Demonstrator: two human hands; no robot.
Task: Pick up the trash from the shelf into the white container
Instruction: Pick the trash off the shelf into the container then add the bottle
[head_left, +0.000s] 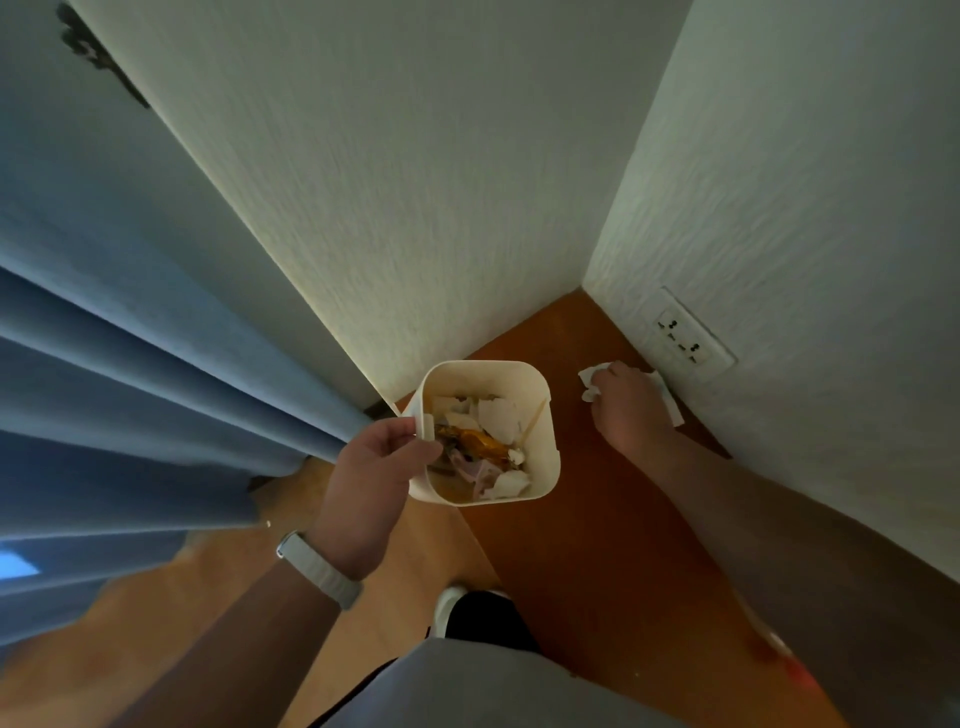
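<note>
1. Trash (488, 441) (torn white scraps, an orange-brown wrapper, pinkish bits) is seen piled inside the white container (550, 441), which is held over the left edge of the shelf (597, 519), above a pale wooden floor (208, 597) and a white-soled shoe (452, 608).
2. The container's near-left rim is pinched by the left hand (376, 467): the thumb is laid over the rim and the fingers are curled against the outer wall. A pale watch strap (322, 571) is worn at the wrist, and the forearm is angled in from the lower left.
3. The right hand (631, 410) is stretched farther out, its back turned up and its fingers curled down around a crumpled white tissue (589, 379). The tissue is seen sticking out on both sides of the fist, low over the shelf close to the right wall (805, 260).
4. The shelf — an orange-brown wooden surface — is run into the corner where the right wall is met by the back wall (415, 208); both are white and textured.
5. A double socket (685, 338) is set low in the right wall, just beyond the tissue.
6. Blue curtain folds (130, 389) are hung at the left, down to the floor.
</note>
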